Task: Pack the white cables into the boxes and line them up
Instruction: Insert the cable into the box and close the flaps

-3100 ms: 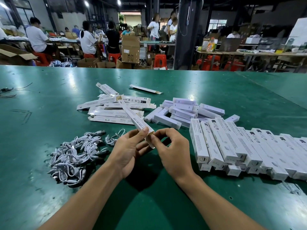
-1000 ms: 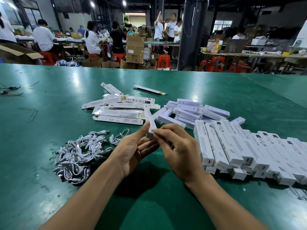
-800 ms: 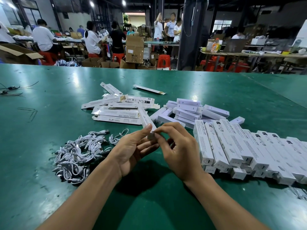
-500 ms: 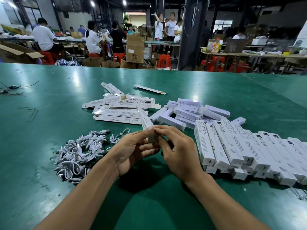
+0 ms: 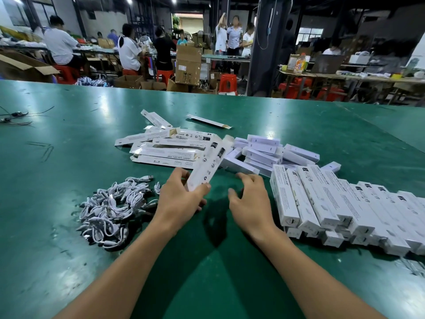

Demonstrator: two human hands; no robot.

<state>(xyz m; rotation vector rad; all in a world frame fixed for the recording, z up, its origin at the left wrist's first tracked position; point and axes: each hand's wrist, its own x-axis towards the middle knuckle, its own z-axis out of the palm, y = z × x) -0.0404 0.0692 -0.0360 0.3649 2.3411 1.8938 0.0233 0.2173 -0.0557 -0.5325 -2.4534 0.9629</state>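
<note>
The left hand [image 5: 181,199] has its fingers [image 5: 204,187] clamped on the near end of a box [image 5: 208,165], which slants away from them. The right hand [image 5: 250,199] holds nothing, its fingers spread just right of that box. Right of those fingers lies a long row [image 5: 333,203] of closed boxes, so much seems done. Left of the left fingers a heap of cables [image 5: 115,208] sits on the desk [image 5: 69,157], and beyond the fingertips lie flat boxes [image 5: 165,148], so plenty remains. Whether the held box contains a cable cannot be told.
</note>
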